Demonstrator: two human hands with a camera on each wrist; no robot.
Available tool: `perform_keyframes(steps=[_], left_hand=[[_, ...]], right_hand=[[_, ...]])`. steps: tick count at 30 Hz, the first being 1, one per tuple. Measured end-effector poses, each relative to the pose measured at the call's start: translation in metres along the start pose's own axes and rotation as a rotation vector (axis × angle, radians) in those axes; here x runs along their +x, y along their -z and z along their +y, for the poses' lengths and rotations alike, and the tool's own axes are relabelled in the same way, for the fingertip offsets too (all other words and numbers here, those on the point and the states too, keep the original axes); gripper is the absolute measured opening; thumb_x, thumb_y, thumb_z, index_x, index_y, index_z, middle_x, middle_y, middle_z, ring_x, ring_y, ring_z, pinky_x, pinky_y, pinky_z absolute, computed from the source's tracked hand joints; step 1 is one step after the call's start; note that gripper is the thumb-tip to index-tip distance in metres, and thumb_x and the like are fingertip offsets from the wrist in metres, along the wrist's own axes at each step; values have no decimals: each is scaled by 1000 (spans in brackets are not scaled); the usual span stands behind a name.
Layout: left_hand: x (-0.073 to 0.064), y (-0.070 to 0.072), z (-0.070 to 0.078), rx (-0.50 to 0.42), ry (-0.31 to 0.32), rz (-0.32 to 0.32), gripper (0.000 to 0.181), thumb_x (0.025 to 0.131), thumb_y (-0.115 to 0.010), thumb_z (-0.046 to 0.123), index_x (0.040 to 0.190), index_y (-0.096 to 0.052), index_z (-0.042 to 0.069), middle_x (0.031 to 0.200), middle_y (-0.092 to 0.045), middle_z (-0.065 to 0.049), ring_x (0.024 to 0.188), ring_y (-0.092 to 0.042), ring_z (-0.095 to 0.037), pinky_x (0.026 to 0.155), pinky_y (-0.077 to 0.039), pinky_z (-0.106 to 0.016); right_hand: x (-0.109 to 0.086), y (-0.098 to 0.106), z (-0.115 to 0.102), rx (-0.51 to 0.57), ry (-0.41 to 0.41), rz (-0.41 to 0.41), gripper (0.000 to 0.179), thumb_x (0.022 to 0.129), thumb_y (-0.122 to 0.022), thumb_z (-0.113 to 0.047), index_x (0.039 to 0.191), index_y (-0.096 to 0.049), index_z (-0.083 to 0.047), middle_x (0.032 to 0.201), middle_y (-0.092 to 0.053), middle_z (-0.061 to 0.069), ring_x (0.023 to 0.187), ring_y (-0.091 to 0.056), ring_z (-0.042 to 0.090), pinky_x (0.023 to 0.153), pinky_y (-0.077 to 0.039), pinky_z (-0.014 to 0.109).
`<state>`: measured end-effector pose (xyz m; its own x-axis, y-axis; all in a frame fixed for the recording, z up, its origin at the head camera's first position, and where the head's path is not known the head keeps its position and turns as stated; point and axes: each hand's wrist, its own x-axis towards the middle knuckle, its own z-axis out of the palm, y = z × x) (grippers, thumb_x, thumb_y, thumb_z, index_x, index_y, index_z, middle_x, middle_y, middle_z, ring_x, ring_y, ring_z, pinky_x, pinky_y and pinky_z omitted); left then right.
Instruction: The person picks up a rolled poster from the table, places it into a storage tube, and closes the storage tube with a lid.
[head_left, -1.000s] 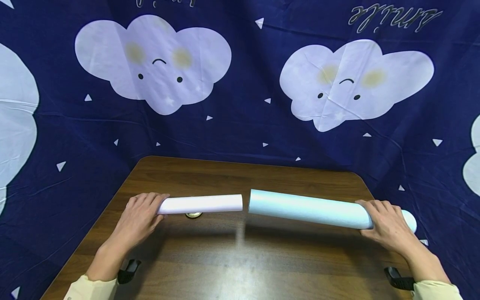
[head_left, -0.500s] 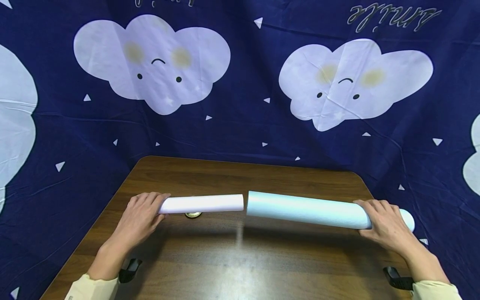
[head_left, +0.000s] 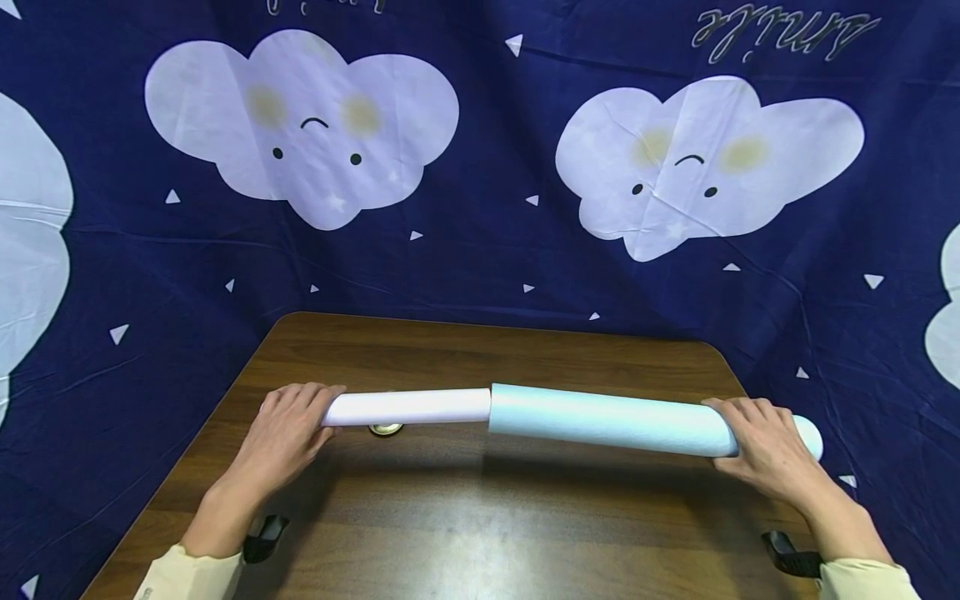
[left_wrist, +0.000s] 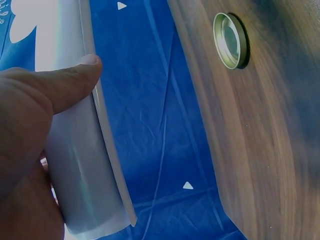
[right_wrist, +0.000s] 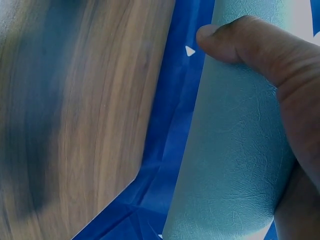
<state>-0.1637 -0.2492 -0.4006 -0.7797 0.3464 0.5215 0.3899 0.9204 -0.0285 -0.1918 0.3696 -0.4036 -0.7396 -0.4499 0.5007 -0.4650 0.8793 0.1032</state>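
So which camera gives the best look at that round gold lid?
The left wrist view: there the gold lid shows its whole rim and hollow inside. In the head view it's largely hidden behind the white roll. The right wrist view doesn't show it.

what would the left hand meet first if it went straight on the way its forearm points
Probably the dark blue cloth beyond the table; the left hand, gripping the white roll, looks raised above the table, though depth is unclear.

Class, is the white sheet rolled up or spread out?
Rolled up: the white sheet forms a tube in the left hand, a loose edge running along it.
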Motion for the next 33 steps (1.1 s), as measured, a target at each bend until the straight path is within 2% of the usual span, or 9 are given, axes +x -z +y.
perform_keyframes(steps=[33], left_hand=[[7, -8, 12, -2, -15, 0, 55, 70, -81, 15, 120, -58, 9, 105, -64, -12, 100, -58, -33, 88, -41, -52]], right_hand=[[5, -6, -10, 9, -2, -17, 78, 45, -85, -26, 115, -56, -10, 94, -62, 12, 90, -53, 35, 73, -35, 49]])
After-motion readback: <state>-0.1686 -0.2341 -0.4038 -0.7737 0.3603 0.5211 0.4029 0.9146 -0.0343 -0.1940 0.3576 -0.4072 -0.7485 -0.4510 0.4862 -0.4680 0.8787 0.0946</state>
